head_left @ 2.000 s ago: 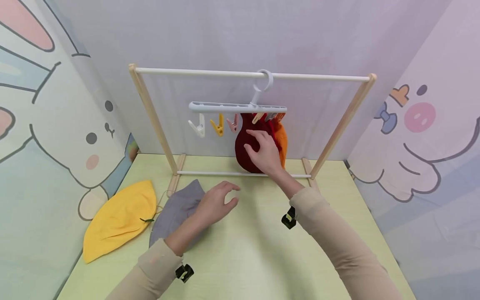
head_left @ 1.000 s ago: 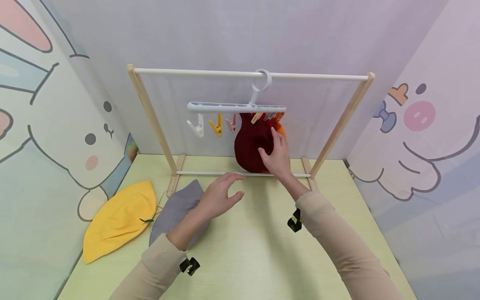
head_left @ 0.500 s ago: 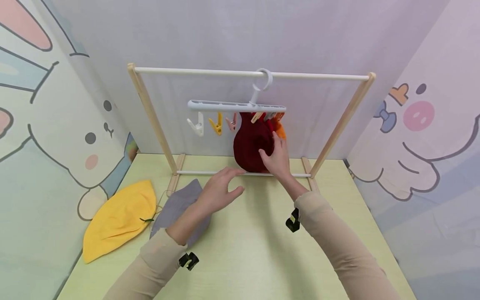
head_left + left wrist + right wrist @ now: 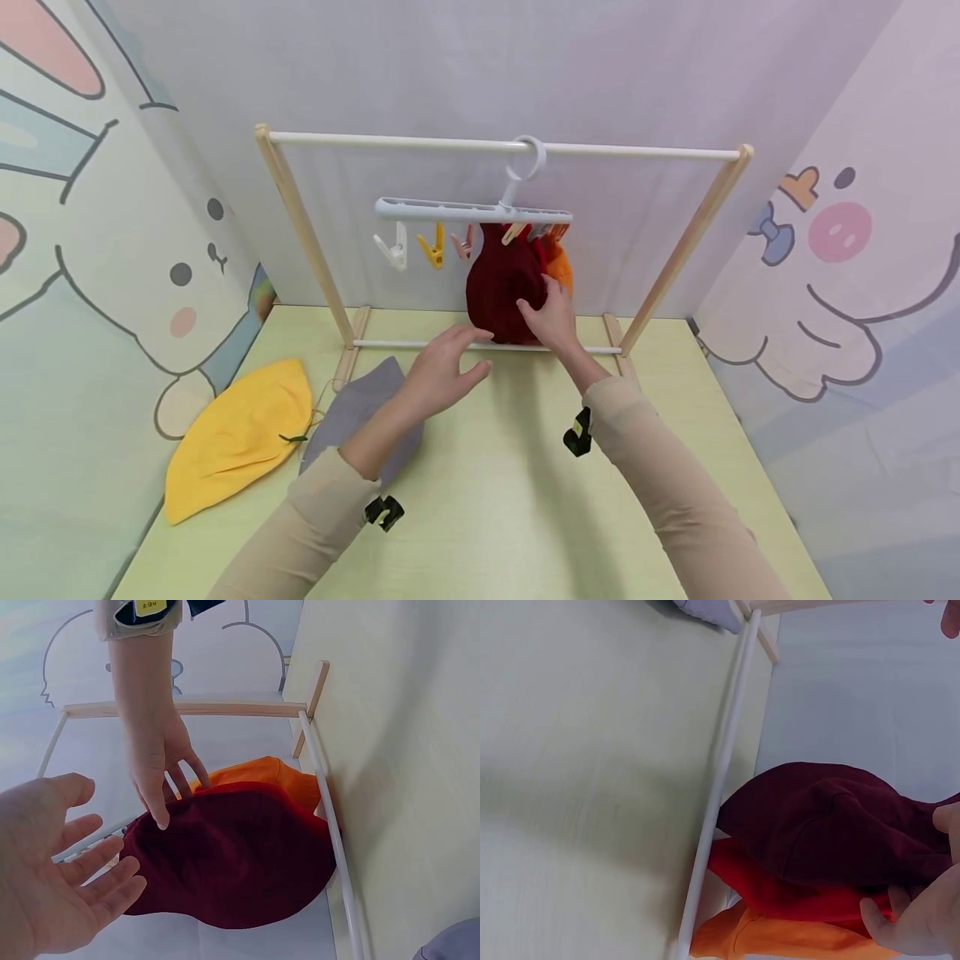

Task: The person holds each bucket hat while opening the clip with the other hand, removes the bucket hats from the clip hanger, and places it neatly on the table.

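Note:
A maroon bucket hat [image 4: 498,292] hangs from the pale hanger [image 4: 442,210], with a red hat [image 4: 769,889] and an orange hat [image 4: 787,939] layered behind it. My right hand [image 4: 553,321] touches the right side of the maroon hat. In the right wrist view its fingers reach between the maroon and red hats, and its thumb lies on the maroon side. My left hand [image 4: 442,375] hovers in front of the lower rail, below and left of the maroon hat. Its fingers are spread, and the palm [image 4: 37,877] holds nothing in the left wrist view.
White, yellow and pink clothespins [image 4: 463,244] dangle from the hanger's left part. The hanger hooks over the top rail [image 4: 390,143] of a wooden-legged rack. A grey hat [image 4: 360,417] and a yellow hat [image 4: 240,437] lie on the table [image 4: 495,517], at left.
My right hand has moved from in front of the maroon hat to its right side and slightly down. My left hand has shifted a little up and right, nearer the rail.

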Tool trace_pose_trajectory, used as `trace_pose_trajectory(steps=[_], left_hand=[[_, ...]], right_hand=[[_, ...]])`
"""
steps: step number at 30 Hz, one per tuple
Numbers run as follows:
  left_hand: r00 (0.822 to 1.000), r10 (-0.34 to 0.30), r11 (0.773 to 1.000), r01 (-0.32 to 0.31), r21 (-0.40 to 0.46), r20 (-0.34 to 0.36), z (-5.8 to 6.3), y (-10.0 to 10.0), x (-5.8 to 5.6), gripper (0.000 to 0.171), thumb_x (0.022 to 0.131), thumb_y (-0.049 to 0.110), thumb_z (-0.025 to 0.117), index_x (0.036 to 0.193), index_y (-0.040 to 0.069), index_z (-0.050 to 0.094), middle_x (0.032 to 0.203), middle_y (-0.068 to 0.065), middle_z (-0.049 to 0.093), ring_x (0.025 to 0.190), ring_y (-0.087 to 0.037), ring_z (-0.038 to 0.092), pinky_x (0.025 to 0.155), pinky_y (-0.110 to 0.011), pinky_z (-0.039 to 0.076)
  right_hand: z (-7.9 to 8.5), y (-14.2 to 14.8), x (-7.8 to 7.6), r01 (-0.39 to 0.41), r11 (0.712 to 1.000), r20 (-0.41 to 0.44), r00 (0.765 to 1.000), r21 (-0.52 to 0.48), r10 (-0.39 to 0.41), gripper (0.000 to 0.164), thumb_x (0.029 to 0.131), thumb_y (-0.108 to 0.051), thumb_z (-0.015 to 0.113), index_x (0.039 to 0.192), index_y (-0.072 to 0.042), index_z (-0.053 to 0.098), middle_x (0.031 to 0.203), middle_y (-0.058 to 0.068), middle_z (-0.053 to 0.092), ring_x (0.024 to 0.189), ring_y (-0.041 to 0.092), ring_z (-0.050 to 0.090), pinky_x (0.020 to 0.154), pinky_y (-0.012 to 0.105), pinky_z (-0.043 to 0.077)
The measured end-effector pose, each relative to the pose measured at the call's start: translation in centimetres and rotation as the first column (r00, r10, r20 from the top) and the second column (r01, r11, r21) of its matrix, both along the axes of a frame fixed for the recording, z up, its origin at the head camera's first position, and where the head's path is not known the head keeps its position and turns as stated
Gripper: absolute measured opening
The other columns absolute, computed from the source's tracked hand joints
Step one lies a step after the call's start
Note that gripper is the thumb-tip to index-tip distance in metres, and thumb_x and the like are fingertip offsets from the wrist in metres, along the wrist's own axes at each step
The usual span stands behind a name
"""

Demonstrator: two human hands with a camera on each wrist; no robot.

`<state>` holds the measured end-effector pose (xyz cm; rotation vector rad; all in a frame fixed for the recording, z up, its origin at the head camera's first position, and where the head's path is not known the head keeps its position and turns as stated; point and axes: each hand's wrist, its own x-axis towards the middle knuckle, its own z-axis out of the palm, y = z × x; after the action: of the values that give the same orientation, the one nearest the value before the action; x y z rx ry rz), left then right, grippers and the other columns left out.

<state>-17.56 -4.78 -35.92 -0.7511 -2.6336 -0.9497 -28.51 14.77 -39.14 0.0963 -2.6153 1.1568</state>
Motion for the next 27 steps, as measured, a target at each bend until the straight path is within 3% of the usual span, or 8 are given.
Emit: trace_pose_trajectory(steps=[13, 21, 27], left_hand=[[0.998, 0.041, 0.998, -0.038, 0.058, -0.050, 0.1, 0.8, -0.4, 0.029, 0.080, 0.024, 0.060, 0.107, 0.017, 0.058, 0.105, 0.001, 0.058, 0.099, -0.011, 0.053, 0.082, -0.029, 0.042], [0.996, 0.066, 0.995, -0.062, 0.077, -0.055, 0.4, 1.3, -0.6, 0.027, 0.078, 0.023, 0.061, 0.105, 0.016, 0.060, 0.103, 0.003, 0.058, 0.097, -0.012, 0.054, 0.081, -0.027, 0.042], [0.994, 0.070, 0.995, -0.063, 0.083, -0.081, 0.5, 1.6, -0.6, 0.025, 0.079, 0.023, 0.061, 0.103, 0.017, 0.060, 0.101, 0.004, 0.058, 0.088, -0.008, 0.053, 0.075, -0.025, 0.043]], right_hand=[[-0.3, -0.3, 0.1, 0.035, 0.999, 0.046, 0.998, 0.012, -0.035, 0.050, 0.079, -0.027, 0.059, 0.120, -0.006, 0.043, 0.113, 0.014, 0.052, 0.100, 0.028, 0.049, 0.086, 0.041, 0.039], [-0.2, -0.1, 0.2, 0.103, 0.994, 0.016, 0.994, 0.034, -0.104, 0.033, 0.079, -0.024, 0.058, 0.107, -0.007, 0.053, 0.101, 0.010, 0.060, 0.090, 0.028, 0.055, 0.079, 0.041, 0.041], [0.2, 0.0, 0.3, 0.130, 0.991, -0.039, 0.991, -0.036, -0.131, 0.022, 0.079, -0.019, 0.059, 0.097, -0.007, 0.057, 0.091, 0.009, 0.062, 0.080, 0.025, 0.056, 0.072, 0.038, 0.044]])
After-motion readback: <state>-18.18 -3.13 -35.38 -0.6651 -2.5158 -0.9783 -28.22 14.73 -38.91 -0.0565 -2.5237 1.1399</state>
